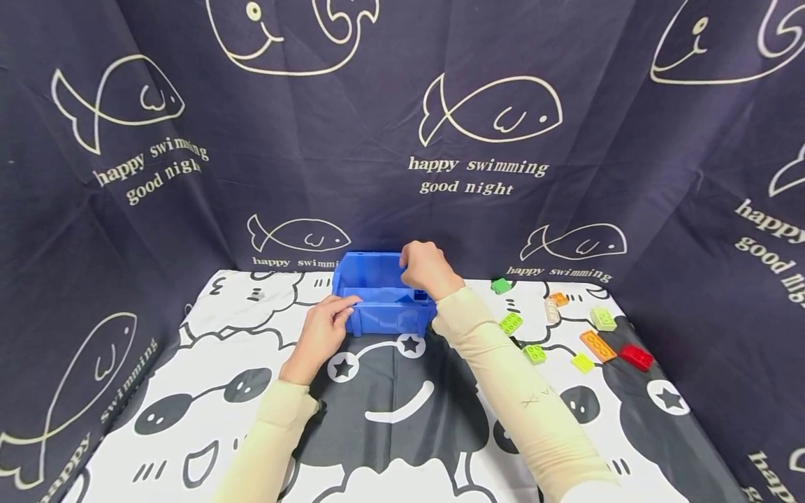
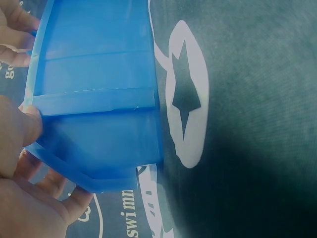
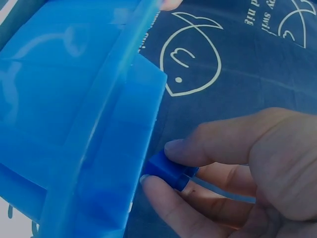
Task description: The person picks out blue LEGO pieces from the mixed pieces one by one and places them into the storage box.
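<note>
A blue plastic storage bin (image 1: 386, 319) stands at the back of the sheet, its open top facing up. My left hand (image 1: 323, 325) grips its left front corner. In the left wrist view the thumb lies over the bin's rim (image 2: 37, 101) and the fingers sit against the outer side. My right hand (image 1: 430, 269) is at the bin's right side, above its opening. Between thumb and fingers it pinches a small blue toy brick (image 3: 171, 168), close to the bin's edge in the right wrist view. The bin's inside is partly hidden by its front wall.
Loose toy bricks lie to the right: a dark green brick (image 1: 501, 286), light green bricks (image 1: 511, 322), a yellow brick (image 1: 583, 362), orange bricks (image 1: 597, 346), a pale brick (image 1: 552, 311) and a red brick (image 1: 636, 357). A dark printed curtain (image 1: 377, 188) hangs right behind the bin.
</note>
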`<act>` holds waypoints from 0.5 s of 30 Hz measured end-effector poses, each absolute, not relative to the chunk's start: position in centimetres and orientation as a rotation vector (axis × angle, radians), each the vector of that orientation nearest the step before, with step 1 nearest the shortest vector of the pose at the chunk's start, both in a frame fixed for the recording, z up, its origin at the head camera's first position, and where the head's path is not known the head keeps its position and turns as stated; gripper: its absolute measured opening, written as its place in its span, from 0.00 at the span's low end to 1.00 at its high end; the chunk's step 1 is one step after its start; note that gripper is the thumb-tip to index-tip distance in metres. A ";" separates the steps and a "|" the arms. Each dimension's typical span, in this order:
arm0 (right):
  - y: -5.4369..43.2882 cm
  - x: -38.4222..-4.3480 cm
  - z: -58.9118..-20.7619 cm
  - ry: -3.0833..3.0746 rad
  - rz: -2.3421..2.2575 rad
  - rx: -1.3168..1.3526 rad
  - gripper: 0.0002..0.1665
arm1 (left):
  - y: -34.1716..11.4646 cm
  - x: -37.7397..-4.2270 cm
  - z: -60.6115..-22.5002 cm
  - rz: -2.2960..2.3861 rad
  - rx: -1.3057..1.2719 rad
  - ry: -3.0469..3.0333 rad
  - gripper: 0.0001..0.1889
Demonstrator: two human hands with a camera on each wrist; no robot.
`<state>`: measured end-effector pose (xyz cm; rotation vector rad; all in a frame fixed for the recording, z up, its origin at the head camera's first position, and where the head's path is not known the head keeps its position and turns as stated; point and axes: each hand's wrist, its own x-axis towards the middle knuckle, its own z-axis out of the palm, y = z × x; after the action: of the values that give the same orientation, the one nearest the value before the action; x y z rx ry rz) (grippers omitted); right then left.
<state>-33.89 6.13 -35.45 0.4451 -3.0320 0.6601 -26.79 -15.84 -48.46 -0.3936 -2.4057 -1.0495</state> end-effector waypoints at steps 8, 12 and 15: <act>6.2 -34.0 -35.7 -3.037 0.642 0.426 0.11 | -15.8 -26.8 -48.4 -1.067 -0.389 -2.404 0.13; 6.2 -34.0 -35.8 -3.051 0.644 0.411 0.10 | -15.8 -26.7 -48.4 -1.075 -0.382 -2.412 0.13; 6.3 -34.0 -35.9 -3.061 0.636 0.408 0.10 | -15.7 -26.6 -48.3 -1.078 -0.379 -2.413 0.13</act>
<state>-34.03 6.30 -35.94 0.4080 -3.0608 0.6362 -26.64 -15.73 -48.32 -0.3792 -2.4133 -1.0781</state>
